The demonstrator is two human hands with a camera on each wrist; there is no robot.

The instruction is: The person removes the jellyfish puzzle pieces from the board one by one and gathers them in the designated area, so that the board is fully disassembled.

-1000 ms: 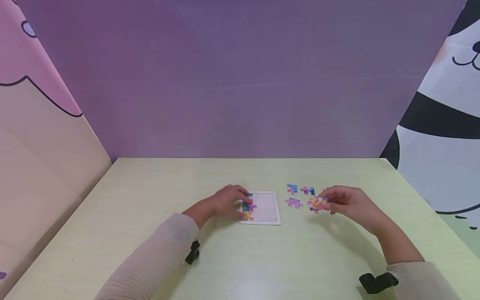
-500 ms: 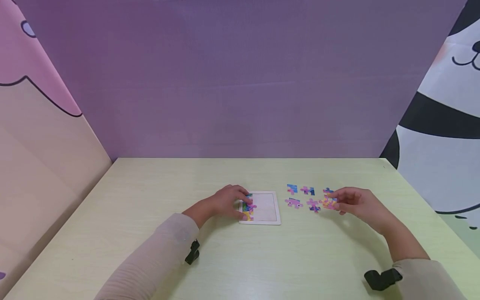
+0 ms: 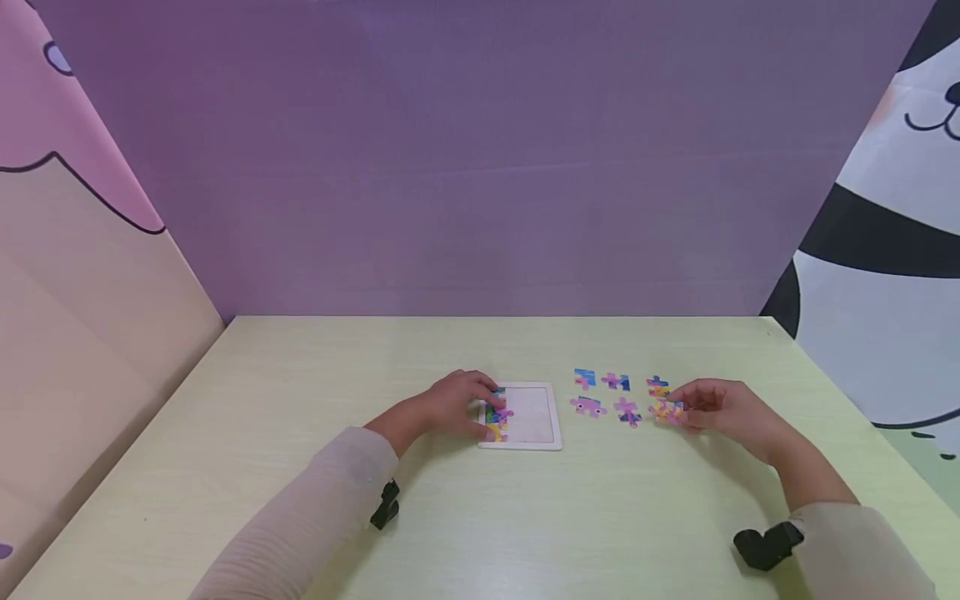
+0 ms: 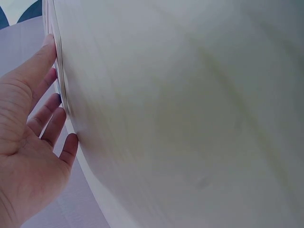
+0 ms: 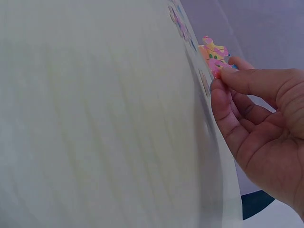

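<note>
A white puzzle tray [image 3: 534,414] lies mid-table, with coloured pieces [image 3: 496,412] filling its left column. My left hand [image 3: 463,402] rests over the tray's left edge. In the left wrist view its fingers [image 4: 43,110] lie fairly straight against the tray's white rim [image 4: 63,95]. To the right, my right hand [image 3: 681,409] pinches a pink and yellow puzzle piece [image 3: 664,410] low over the table. The right wrist view shows thumb and forefinger of that hand [image 5: 222,84] on the piece [image 5: 214,56].
Several loose pieces lie between tray and right hand: a blue one [image 3: 584,378], pink ones [image 3: 587,406] [image 3: 626,410], two more [image 3: 616,382] [image 3: 657,385]. Purple and patterned cloth walls enclose the pale green table [image 3: 480,517] behind and at both sides.
My right hand has carried the pink and yellow piece rightward, past the loose pieces, and lower toward the table. The left hand and tray have not moved.
</note>
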